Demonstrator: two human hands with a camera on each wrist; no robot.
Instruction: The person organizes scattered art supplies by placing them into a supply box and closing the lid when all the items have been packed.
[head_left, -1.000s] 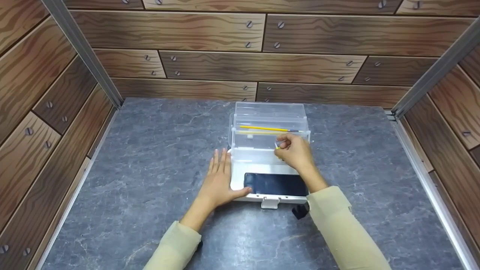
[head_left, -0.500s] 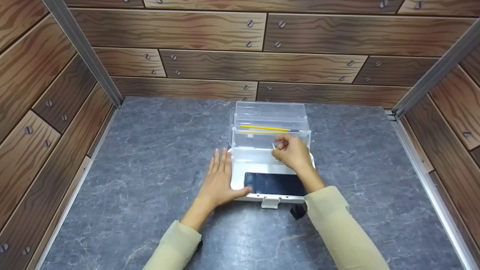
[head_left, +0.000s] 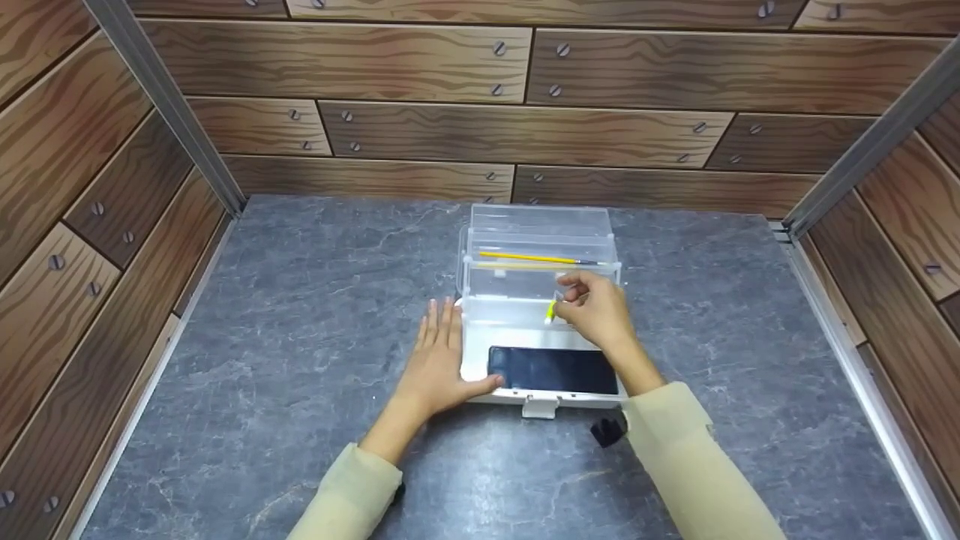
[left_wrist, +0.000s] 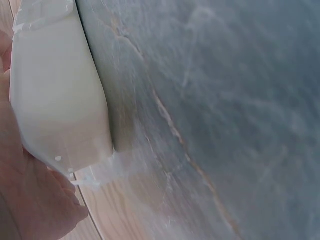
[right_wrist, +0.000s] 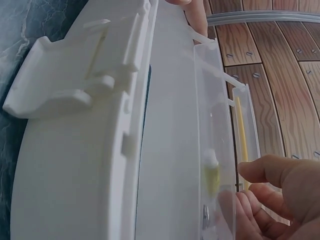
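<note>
A white plastic box (head_left: pixel 476 360) stands on the table with its clear hinged trays (head_left: pixel 540 217) raised at the back. My left hand (head_left: pixel 439 367) rests straight-fingered along the box's left side, its thumb over the front left corner. My right hand (head_left: pixel 596 311) is over the front tray, thumb and forefinger slightly apart. Just beside its thumb, a small yellow item (head_left: pixel 551 310) with a white tip lies in that tray; the right wrist view shows the yellow item (right_wrist: pixel 212 177) through the tray wall, apart from the fingers. Its exact kind is unclear.
A yellow-handled paintbrush (head_left: pixel 529 257) lies in a rear tray. A flat black, phone-like slab (head_left: pixel 551 369) lies in the box's front part. The white latch (head_left: pixel 540 406) hangs down in front. Wood-patterned walls (head_left: pixel 420 131) enclose the grey marbled table (head_left: pixel 300 315).
My right hand has shifted right and let go of the yellow item, which shows more fully in the front tray. The left hand and the box have stayed where they were.
</note>
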